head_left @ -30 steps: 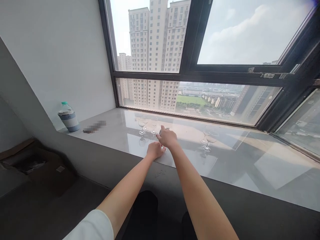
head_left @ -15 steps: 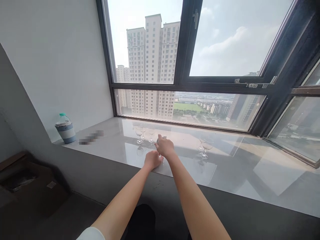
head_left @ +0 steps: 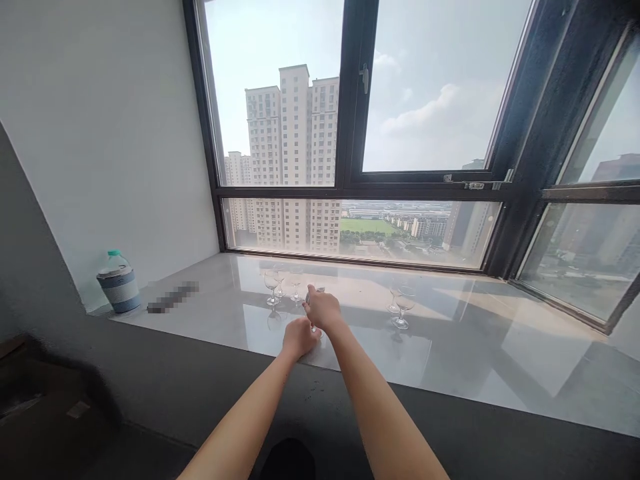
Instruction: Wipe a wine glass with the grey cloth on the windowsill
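Note:
A small clear stemmed glass (head_left: 313, 327) stands near the front edge of the sill, mostly covered by my hands. My left hand (head_left: 299, 338) is closed low around its stem and foot. Just above, my right hand (head_left: 323, 310) wraps the bowl from the right. Slightly behind and to the left are several like glasses, the closest being an upright stemmed glass (head_left: 272, 287). To the right stand two more, including another stemmed glass (head_left: 403, 303) in front.
A glossy grey window sill (head_left: 460, 360) runs below the dark window frame (head_left: 345, 193). At its left end stands a blue-and-white cup (head_left: 120, 290) with a green-capped bottle top (head_left: 115, 257) showing above it. A blurred-out dark object (head_left: 173, 298) lies beside the cup.
The camera view has tilted upward and turned slightly right. Both hands keep their hold on the glass, with little visible change in their pose.

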`<state>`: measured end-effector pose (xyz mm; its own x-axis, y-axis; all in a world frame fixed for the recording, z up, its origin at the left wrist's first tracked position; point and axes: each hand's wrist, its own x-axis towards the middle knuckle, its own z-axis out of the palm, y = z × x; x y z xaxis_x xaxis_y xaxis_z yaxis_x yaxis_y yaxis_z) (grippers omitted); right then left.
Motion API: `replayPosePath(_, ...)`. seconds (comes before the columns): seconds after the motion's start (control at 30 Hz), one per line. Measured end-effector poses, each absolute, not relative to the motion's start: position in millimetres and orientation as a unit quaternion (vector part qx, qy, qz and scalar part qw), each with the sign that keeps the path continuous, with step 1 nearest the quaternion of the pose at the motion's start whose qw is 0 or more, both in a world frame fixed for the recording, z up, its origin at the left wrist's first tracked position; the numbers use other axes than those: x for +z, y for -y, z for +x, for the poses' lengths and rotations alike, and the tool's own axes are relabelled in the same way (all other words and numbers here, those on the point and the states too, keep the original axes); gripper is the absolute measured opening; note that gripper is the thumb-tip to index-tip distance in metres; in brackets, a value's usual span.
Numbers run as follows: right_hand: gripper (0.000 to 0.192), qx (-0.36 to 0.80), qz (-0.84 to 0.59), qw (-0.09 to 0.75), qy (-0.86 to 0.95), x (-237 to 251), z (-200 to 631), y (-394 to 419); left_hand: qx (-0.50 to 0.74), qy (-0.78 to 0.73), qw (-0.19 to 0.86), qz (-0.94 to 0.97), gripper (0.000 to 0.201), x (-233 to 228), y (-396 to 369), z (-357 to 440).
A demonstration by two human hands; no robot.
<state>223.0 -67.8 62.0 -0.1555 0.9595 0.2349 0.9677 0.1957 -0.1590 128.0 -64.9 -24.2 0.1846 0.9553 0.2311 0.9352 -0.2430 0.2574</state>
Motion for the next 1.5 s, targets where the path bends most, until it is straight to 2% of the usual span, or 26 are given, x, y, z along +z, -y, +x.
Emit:
replayPosePath(0.9, 0.026, -0.029, -0.62, 0.158, 0.768, 61, 222, 66, 0.172, -0.612, 0.018, 0.772, 0.026, -28, 61, 127)
replayPosePath(1.23, 0.03, -0.027, -0.634, 0.17, 0.754, 58, 219, 69, 0.181, -0.612, 0.024, 0.77, 0.021, -28, 60, 126)
replayPosePath(1.33, 0.035, -0.01, -0.645, 0.196, 0.739, 56, 217, 71, 0.211, -0.624, 0.014, 0.752, 0.022, -29, 56, 124)
replayPosePath(1.5, 0.039, 0.059, -0.643, 0.272, 0.714, 38, 221, 71, 0.271, -0.647, -0.063, 0.71, 0.025, -32, 51, 121)
